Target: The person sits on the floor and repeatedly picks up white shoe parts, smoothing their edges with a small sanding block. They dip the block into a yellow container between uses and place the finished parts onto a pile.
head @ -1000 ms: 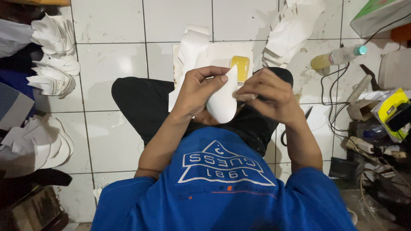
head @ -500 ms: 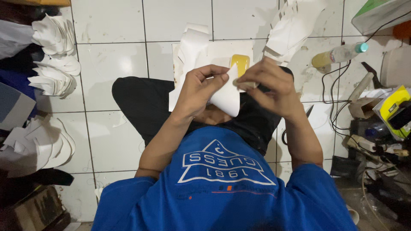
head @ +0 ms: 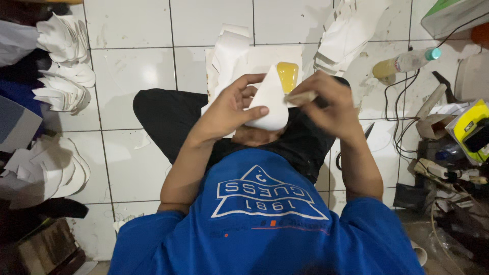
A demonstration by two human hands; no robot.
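My left hand [head: 232,109] grips a white, pointed sheet piece [head: 268,102] shaped like a shoe part, thumb across its lower edge. My right hand [head: 326,104] holds a small beige brush-like tool [head: 300,97] whose tip touches the right edge of the piece. Both hands are above my lap, over black trousers [head: 173,122]. Just beyond them a white board [head: 254,61] lies on the floor with a patch of yellow glue [head: 288,74] on it.
Stacks of white cut pieces [head: 63,66] lie at the left and another pile [head: 346,35] at the upper right. A bottle with a teal cap [head: 405,63], black cables [head: 400,112], a yellow tool [head: 471,130] and clutter fill the right side. White tiled floor [head: 135,76].
My left hand has turned the white piece so its point faces up, away from me. My right hand has shifted the tool's tip up along the piece's right edge.
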